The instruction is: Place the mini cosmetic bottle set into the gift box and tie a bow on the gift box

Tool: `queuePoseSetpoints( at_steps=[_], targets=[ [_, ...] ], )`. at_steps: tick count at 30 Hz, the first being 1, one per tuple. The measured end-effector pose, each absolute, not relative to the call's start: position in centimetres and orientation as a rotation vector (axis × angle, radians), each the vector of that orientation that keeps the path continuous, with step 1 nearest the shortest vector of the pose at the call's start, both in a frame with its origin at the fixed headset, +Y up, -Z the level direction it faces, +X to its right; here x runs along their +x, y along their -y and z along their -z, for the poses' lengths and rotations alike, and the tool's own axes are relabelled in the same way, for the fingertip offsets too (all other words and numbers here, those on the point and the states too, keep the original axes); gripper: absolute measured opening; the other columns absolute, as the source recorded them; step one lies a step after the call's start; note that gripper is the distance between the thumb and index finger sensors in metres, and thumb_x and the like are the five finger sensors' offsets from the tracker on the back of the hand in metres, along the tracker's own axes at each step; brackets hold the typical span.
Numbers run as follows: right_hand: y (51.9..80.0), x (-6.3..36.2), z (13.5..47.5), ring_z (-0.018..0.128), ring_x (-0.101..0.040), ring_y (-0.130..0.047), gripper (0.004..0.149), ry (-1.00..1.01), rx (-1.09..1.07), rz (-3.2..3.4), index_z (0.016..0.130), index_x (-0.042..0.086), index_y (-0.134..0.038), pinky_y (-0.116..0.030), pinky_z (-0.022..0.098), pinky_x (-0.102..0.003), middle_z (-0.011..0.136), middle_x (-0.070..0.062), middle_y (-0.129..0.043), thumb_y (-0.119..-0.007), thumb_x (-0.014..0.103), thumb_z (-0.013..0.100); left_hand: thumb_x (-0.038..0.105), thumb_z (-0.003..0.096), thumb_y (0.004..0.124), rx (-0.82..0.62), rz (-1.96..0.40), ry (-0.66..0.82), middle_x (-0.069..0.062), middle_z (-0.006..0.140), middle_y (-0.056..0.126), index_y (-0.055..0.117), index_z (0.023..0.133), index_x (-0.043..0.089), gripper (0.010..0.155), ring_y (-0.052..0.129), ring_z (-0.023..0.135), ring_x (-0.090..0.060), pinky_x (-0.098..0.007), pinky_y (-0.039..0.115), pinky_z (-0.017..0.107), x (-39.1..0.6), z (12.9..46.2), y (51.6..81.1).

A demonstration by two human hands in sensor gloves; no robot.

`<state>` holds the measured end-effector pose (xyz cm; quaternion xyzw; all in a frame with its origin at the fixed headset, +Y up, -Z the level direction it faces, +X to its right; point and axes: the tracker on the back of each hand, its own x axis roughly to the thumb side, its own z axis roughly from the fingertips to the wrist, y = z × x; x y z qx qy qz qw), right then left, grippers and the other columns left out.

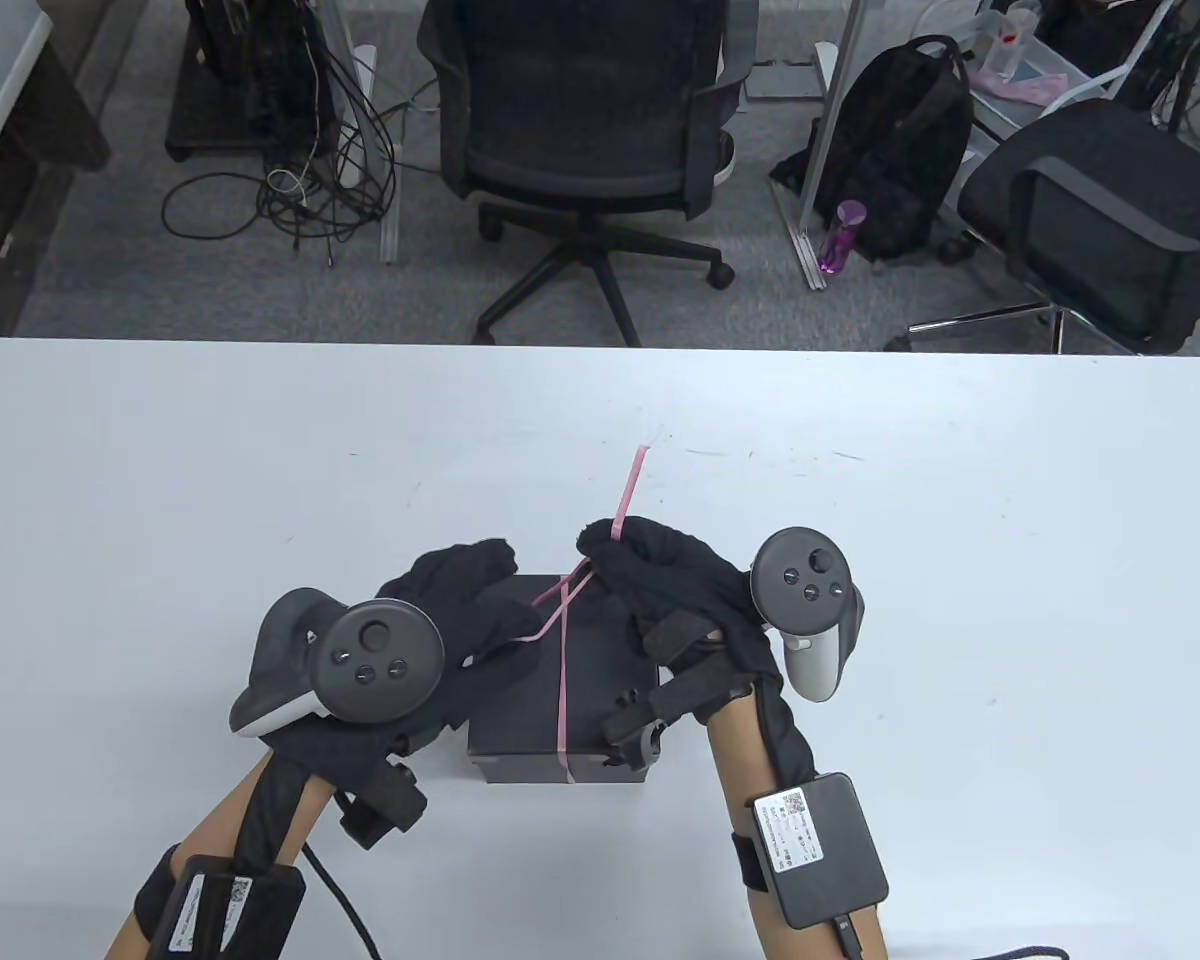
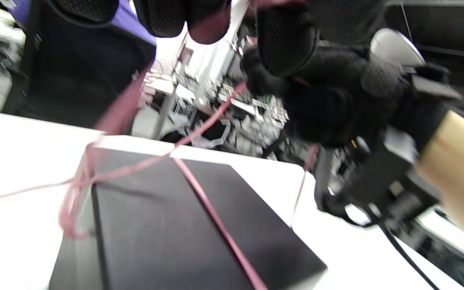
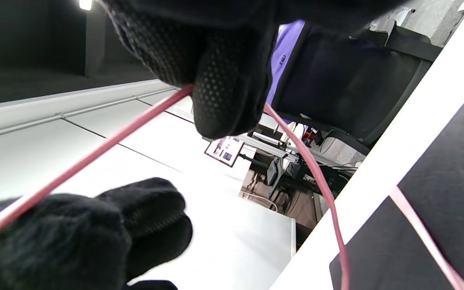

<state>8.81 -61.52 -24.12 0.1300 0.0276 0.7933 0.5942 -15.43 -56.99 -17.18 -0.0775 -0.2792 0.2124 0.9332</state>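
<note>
Closed black rectangular gift box [image 1: 600, 690] on the white table [image 1: 160, 500], near the near edge, with a thin pink ribbon [image 1: 563, 690] running lengthwise over its lid and crossing near the far edge. The right hand [image 1: 660, 590] pinches a ribbon strand between thumb and fingertip above the far right corner of the box; the free end rises and points away toward the far side. The left hand [image 1: 440, 620] lies over the far left part of the lid, fingers curled about the other strand (the right wrist view shows ribbon crossing that glove).

To do the step well, judged as forming the knot: hold both strands under even tension, keep the crossing centred on the lid, and steady the box so it does not slide.

The cosmetic bottles are not visible, presumably inside. The left wrist view is blurred, so the left grip's exact form cannot be told.
</note>
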Motion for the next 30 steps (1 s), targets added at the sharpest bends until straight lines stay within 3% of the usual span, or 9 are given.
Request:
queuePoseSetpoints(
  at_steps=[3, 5, 10, 13, 16, 19, 22, 26, 30],
  targets=[
    [61.3, 9.0, 24.2, 0.008, -0.001, -0.086, 0.036, -0.072, 0.338, -1.833, 0.084, 0.005, -0.087, -0.085, 0.009, -0.022, 0.063, -0.014, -0.099, -0.083, 0.024, 0.053, 0.068, 0.0504, 0.063, -0.295, -0.472, 0.543, -0.018, 0.124, 0.051, 0.067, 0.110, 0.034, 0.069, 0.056, 0.112, -0.053, -0.074, 0.059, 0.073, -16.2, 18.2, 57.5],
    [61.3, 9.0, 24.2, 0.010, -0.002, -0.086, 0.036, -0.088, 0.362, -1.813, 0.084, 0.006, -0.087, -0.085, 0.009, -0.022, 0.063, -0.014, -0.099, -0.083, 0.024, 0.053, 0.071, 0.0501, 0.056, -0.290, -0.584, 0.512, -0.018, 0.123, 0.051, 0.060, 0.114, 0.031, 0.076, 0.057, 0.112, -0.053, -0.073, 0.059, 0.073, -16.9, 19.3, 58.1],
    [61.1, 8.5, 24.2, 0.010, -0.002, -0.086, 0.035, -0.109, 0.430, -1.782, 0.085, 0.006, -0.087, -0.085, 0.010, -0.023, 0.064, -0.014, -0.098, -0.082, 0.023, 0.054, 0.054, 0.0596, 0.054, -0.117, -1.095, 0.470, -0.013, 0.118, 0.062, 0.053, 0.116, 0.028, 0.062, 0.071, 0.108, -0.044, -0.069, 0.063, 0.072, -17.0, 22.5, 61.8],
    [60.8, 8.3, 24.2, 0.011, -0.002, -0.086, 0.035, -0.116, 0.455, -1.754, 0.085, 0.006, -0.086, -0.085, 0.010, -0.023, 0.065, -0.015, -0.098, -0.082, 0.023, 0.054, 0.048, 0.0616, 0.054, -0.303, -1.229, 0.428, -0.015, 0.119, 0.060, 0.047, 0.118, 0.026, 0.061, 0.077, 0.104, -0.041, -0.067, 0.065, 0.073, -16.2, 24.1, 64.2],
    [60.5, 8.4, 24.3, 0.010, -0.003, -0.086, 0.035, -0.127, 0.474, -1.767, 0.086, 0.007, -0.086, -0.085, 0.010, -0.023, 0.066, -0.015, -0.097, -0.080, 0.021, 0.054, 0.048, 0.0623, 0.053, -0.433, -1.154, 0.350, -0.017, 0.113, 0.067, 0.047, 0.118, 0.024, 0.061, 0.098, 0.078, -0.032, -0.051, 0.082, 0.062, -16.2, 24.8, 65.0],
    [60.4, 8.7, 24.4, 0.010, -0.003, -0.085, 0.035, -0.105, 0.485, -1.808, 0.086, 0.008, -0.085, -0.085, 0.010, -0.023, 0.066, -0.015, -0.097, -0.079, 0.020, 0.053, 0.045, 0.0625, 0.056, -0.534, -1.054, 0.340, -0.010, 0.097, 0.087, 0.054, 0.116, 0.021, 0.058, 0.104, 0.039, -0.015, -0.035, 0.089, 0.037, -16.3, 25.2, 65.3],
    [60.5, 8.9, 24.7, 0.010, -0.003, -0.085, 0.036, -0.072, 0.467, -1.830, 0.086, 0.008, -0.085, -0.085, 0.010, -0.023, 0.066, -0.015, -0.096, -0.079, 0.019, 0.053, 0.040, 0.0620, 0.064, -0.719, -0.985, 0.384, -0.007, 0.091, 0.093, 0.061, 0.113, 0.025, 0.054, 0.101, 0.028, -0.009, -0.031, 0.088, 0.030, -16.2, 25.4, 65.3],
    [60.9, 8.8, 24.9, 0.010, -0.003, -0.085, 0.035, -0.060, 0.440, -1.839, 0.087, 0.009, -0.084, -0.085, 0.010, -0.023, 0.066, -0.015, -0.096, -0.078, 0.019, 0.053, 0.037, 0.0581, 0.075, -0.838, -1.029, 0.512, -0.006, 0.099, 0.089, 0.064, 0.113, 0.029, 0.057, 0.103, 0.038, -0.011, -0.032, 0.090, 0.036, -15.9, 25.2, 65.2],
    [61.6, 8.4, 24.9, 0.010, -0.002, -0.085, 0.036, -0.040, 0.387, -1.839, 0.088, 0.009, -0.083, -0.085, 0.009, -0.022, 0.067, -0.015, -0.095, -0.076, 0.019, 0.054, 0.044, 0.0492, 0.086, -0.820, -1.001, 0.586, -0.012, 0.118, 0.069, 0.064, 0.116, 0.028, 0.072, 0.095, 0.089, -0.029, -0.051, 0.083, 0.062, -15.3, 24.7, 64.9]
  ],
)
